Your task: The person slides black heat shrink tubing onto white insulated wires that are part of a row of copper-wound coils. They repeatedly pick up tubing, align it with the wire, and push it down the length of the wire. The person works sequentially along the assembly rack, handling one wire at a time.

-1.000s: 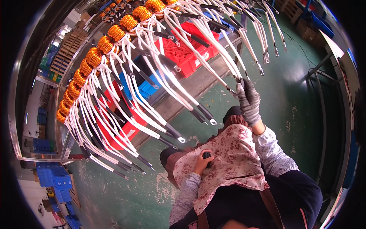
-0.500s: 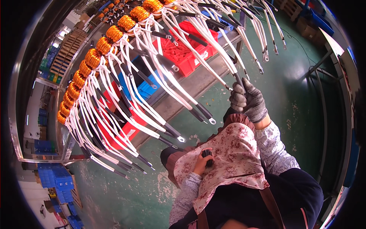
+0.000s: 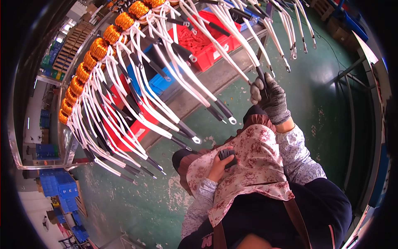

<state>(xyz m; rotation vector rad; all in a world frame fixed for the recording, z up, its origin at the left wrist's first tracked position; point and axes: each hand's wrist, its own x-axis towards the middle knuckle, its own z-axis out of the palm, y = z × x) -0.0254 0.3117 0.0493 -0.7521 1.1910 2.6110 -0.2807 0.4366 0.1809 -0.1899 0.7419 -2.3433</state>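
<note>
My right hand (image 3: 271,99), in a grey glove, is closed around the black-sleeved end of a white cable (image 3: 248,52). The cable's tip is hidden in the glove. My bare left hand (image 3: 216,169) rests near my lap against the flowered apron (image 3: 253,145), its fingers wrapped round a small black ridged object (image 3: 227,158) whose kind I cannot make out. More white cables (image 3: 195,89) with black sleeves and metal ring lugs (image 3: 232,120) hang from a curved row of copper-wound ring coils (image 3: 99,49) at the upper left.
Behind the cables stand a red bin (image 3: 215,58) of small red parts, a blue bin (image 3: 159,85) and another red bin (image 3: 134,137) on a metal-edged bench (image 3: 199,93). Blue crates (image 3: 58,182) are stacked at the far left. A table frame (image 3: 352,68) stands at the right.
The coils and hanging cables have shifted slightly up and left in view. My left hand has turned a little, showing more of the black object. My right hand keeps its grip on the cable.
</note>
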